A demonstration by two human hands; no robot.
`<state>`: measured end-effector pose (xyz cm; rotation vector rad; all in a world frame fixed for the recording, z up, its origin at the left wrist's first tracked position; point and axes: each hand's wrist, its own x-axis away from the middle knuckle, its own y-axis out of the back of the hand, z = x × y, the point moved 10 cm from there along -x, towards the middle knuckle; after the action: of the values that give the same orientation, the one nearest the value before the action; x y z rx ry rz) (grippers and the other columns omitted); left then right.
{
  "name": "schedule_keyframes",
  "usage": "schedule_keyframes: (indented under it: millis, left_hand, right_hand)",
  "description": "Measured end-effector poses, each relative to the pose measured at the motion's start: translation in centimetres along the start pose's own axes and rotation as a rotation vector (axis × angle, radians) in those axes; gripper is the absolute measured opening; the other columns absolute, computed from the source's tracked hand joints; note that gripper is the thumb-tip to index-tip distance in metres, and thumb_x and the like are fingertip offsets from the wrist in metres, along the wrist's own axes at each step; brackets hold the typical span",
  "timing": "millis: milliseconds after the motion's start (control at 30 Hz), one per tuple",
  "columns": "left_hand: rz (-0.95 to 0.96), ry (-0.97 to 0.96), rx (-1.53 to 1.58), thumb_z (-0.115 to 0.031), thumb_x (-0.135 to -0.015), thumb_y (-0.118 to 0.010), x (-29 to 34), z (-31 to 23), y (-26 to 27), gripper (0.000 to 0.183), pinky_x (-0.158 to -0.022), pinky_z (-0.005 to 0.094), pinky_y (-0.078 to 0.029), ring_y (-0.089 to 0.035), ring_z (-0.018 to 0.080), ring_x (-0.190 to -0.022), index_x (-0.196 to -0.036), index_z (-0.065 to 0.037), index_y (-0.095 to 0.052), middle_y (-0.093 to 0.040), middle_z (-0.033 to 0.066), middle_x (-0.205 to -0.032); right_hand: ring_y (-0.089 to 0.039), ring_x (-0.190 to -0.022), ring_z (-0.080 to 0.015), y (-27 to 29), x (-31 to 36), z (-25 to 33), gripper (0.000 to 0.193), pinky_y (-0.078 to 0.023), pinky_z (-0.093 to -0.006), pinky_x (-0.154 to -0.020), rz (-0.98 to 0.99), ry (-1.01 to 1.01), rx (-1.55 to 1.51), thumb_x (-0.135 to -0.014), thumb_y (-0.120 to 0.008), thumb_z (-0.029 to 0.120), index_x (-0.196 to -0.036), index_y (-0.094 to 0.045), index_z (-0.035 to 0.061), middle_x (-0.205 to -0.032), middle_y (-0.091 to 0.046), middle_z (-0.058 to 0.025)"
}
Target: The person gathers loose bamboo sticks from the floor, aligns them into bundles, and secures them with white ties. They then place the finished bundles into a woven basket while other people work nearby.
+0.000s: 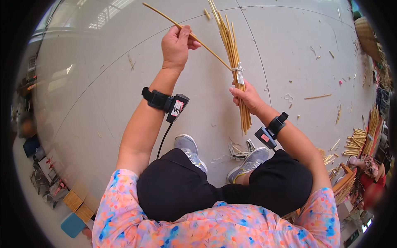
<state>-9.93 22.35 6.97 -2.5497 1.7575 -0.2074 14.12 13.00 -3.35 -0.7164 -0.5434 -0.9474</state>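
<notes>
My left hand [177,46] is closed around a single thin straw-coloured stalk [162,15], pinching it between thumb and fingers. The stalk slants down to the right, and its lower end meets the bundle near the tie. My right hand [247,97] grips the lower part of a bundle of similar stalks [230,45], with its thumb across the front. A white strip [239,73] is bound around the bundle just above that hand. The stalks fan out a little toward the top, where the upper ends run out of the picture.
Stalk scraps lie on the pale tiled floor [198,99], with a loose piece [317,97] at the right. White strips [240,149] lie between my shoes. Cut stalk piles [355,142] and another person in red [373,186] are at the far right. A blue stool [72,225] stands at lower left.
</notes>
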Motion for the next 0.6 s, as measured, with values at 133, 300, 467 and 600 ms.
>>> schedule_keyframes:
  millis: [133,300,467,600]
  left_hand:
    - [-0.022,-0.133,-0.021,-0.023,-0.095,-0.051,0.2,-3.7,-0.3,0.025,-0.054,0.0227,-0.053,-0.063,0.0122,-0.056,-0.083,-0.001,-0.054,-0.061,0.0051,-0.069]
    - [0.041,-0.209,-0.129,-0.025,-0.096,-0.051,0.8,-6.1,-1.8,0.026,-0.056,0.0226,-0.052,-0.062,0.0120,-0.058,-0.087,-0.001,-0.055,-0.061,0.0046,-0.072]
    - [0.094,-0.368,-0.291,-0.020,-0.094,-0.054,2.3,-8.3,-3.9,0.021,-0.055,0.0216,-0.053,-0.063,0.0096,-0.059,-0.088,0.001,-0.057,-0.060,0.0033,-0.069]
    - [0.223,-0.512,-0.392,-0.012,-0.092,-0.055,4.2,-9.3,-6.9,0.014,-0.053,0.0205,-0.053,-0.063,0.0086,-0.059,-0.087,0.002,-0.056,-0.061,0.0040,-0.067]
  right_hand:
    - [-0.047,-0.051,-0.0108,-0.7,0.5,-0.1,0.030,-0.040,-0.0256,-0.048,0.094,-0.044,-0.101,-0.082,-0.066,0.019,-0.099,-0.044,0.0080,-0.070,-0.046,-0.0010]
    - [-0.046,-0.050,-0.0098,-1.1,0.8,0.6,0.032,-0.039,-0.0249,-0.047,0.085,-0.002,-0.008,-0.081,-0.067,0.016,-0.101,-0.045,0.0071,-0.069,-0.047,-0.0010]
    - [-0.046,-0.049,-0.0091,-0.7,1.1,1.0,0.035,-0.038,-0.0237,-0.045,0.052,0.010,0.118,-0.078,-0.069,0.011,-0.103,-0.045,0.0055,-0.066,-0.048,-0.0005]
    - [-0.046,-0.049,-0.0090,-0.1,1.1,0.6,0.036,-0.037,-0.0236,-0.044,0.034,0.000,0.137,-0.077,-0.069,0.007,-0.105,-0.045,0.0049,-0.065,-0.048,-0.0002]
